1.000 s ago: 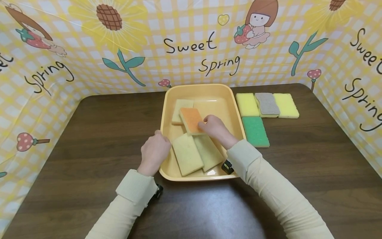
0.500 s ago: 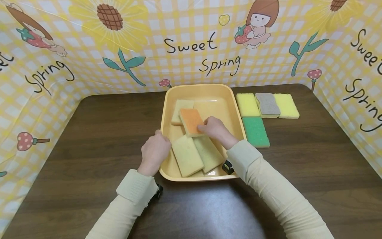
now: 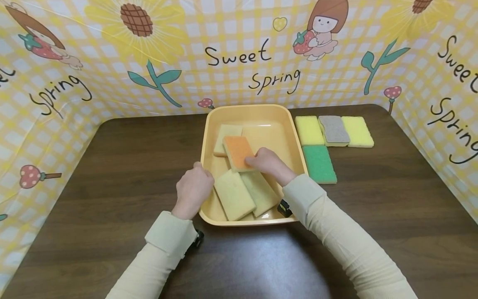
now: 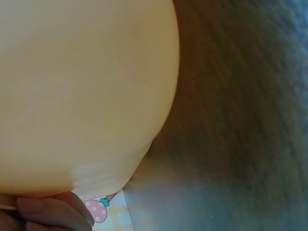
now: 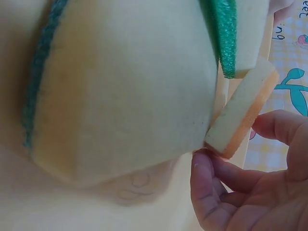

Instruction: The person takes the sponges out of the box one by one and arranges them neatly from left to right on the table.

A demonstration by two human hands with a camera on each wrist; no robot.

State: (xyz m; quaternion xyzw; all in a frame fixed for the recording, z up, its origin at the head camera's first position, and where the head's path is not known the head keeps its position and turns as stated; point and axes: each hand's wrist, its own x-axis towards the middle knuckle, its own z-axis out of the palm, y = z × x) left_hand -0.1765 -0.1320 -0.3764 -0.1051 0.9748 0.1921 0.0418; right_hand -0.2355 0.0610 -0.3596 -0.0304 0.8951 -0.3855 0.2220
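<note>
My right hand [image 3: 269, 162] pinches the near right corner of an orange-topped sponge [image 3: 236, 150] between thumb and fingers, over a yellow tray [image 3: 248, 108]. In the right wrist view, the orange layer backs a pale foam side [image 5: 240, 106]. Curled over the tray's left rim is my left hand [image 3: 193, 189]; its fingers [image 4: 57, 211] show at the lower left of the left wrist view. Two pale sponges overlap at the tray's near end, the left one [image 3: 235, 195] partly covering the right one [image 3: 263, 193]. Behind the orange sponge lies another pale sponge [image 3: 221, 143], partly hidden.
Right of the tray, a yellow sponge [image 3: 310, 131], a grey-topped sponge [image 3: 335, 129] and another yellow sponge [image 3: 357, 132] lie in a row. A green-topped sponge [image 3: 319, 164] sits in front of them. Patterned cloth [image 3: 239, 37] walls the dark wooden table [image 3: 112, 182].
The right hand and the orange sponge have shifted slightly toward me. My left hand stays on the tray's rim, and the other sponges look unmoved.
</note>
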